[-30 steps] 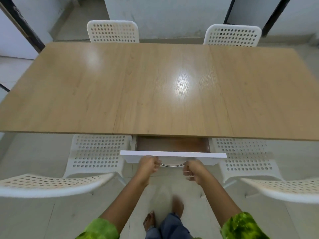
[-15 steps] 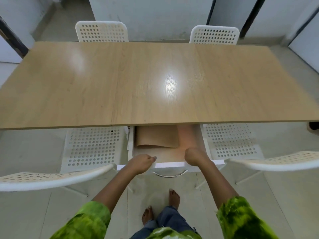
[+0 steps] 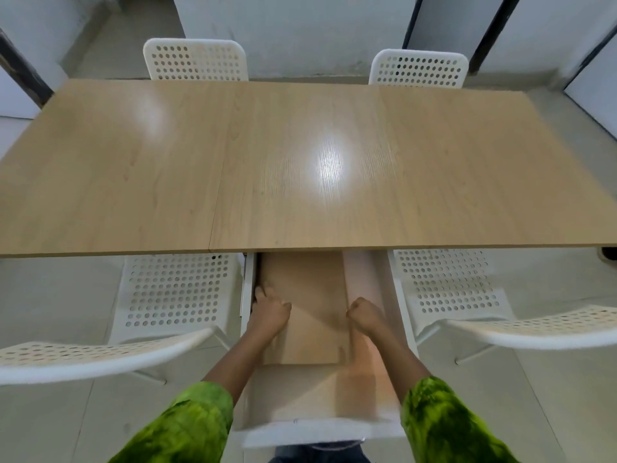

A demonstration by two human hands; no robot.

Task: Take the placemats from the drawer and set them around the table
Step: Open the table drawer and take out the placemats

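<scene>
Placemats [image 3: 310, 295] lie as a flat tan stack in the left part of the open drawer [image 3: 320, 429], their far end under the near edge of the surface [image 3: 300, 162]; how many are in the stack I cannot tell. 1 second back the drawer was only a crack open with both hands at its handle, and half a second back it was partly out with the hands on its front edge. Now it is drawn well out toward the person, and both hands have gone inside to the stack. That suggests the opening step is finished and the lifting-out step is under way, while nothing has yet reached the surface. The left hand [image 3: 268, 312] is at the stack's left edge, close to the drawer's left wall, its fingers [image 3: 262, 291] curled down over that edge and the thumb lying on top, so it grips the stack. The right hand [image 3: 365, 314] is at the right edge, fingers [image 3: 362, 304] curled tight into a narrow pinch with the thumb on the top sheet; it appears to hold that edge too, though the fingertips underneath are hidden. 2 white perforated chairs [image 3: 195, 60] stand at the far side and 2 more are at the near side, 1 on each side of the drawer. The stack looks thin and flexible, so it may sag as it comes out.
</scene>
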